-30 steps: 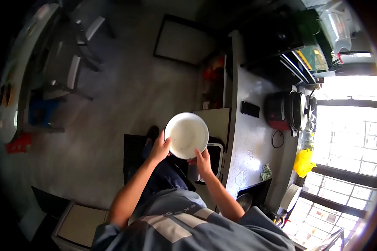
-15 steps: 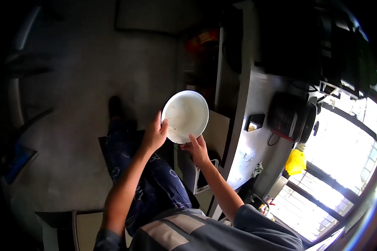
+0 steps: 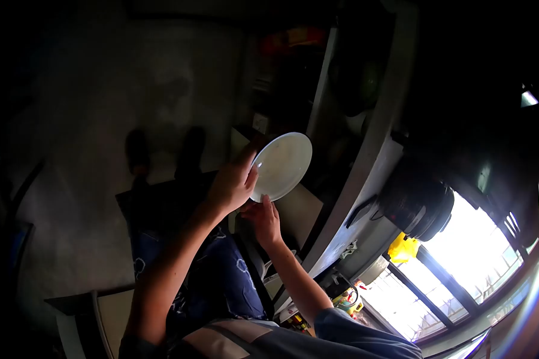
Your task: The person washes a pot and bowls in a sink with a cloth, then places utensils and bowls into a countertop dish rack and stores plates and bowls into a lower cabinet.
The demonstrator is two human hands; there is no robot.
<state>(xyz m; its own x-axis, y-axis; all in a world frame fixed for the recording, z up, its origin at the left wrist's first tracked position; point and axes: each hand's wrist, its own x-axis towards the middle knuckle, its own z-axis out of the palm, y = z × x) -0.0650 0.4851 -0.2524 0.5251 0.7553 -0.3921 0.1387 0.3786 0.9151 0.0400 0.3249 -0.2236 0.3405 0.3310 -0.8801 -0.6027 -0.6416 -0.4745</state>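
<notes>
A round white bowl (image 3: 283,164) is held up in front of my body, tilted so that its inside partly shows. My left hand (image 3: 233,182) grips its left rim, with the thumb over the edge. At the bottom edge of the bowl, my right hand (image 3: 263,219) holds the rim with the thumb raised against it and the fingers curled beneath. The inside of the bowl looks pale, and its contents, if any, cannot be made out.
A counter (image 3: 365,173) runs along the right, bearing a dark phone (image 3: 360,210) and a dark cooker (image 3: 414,203). A yellow bag (image 3: 403,248) hangs by the bright window (image 3: 473,245). An open shelf lies below the counter, and two feet show on the dark floor.
The bowl has turned from facing up to a steeper tilt and moved slightly right, with both hands still on it. The view has rotated and the room looks darker.
</notes>
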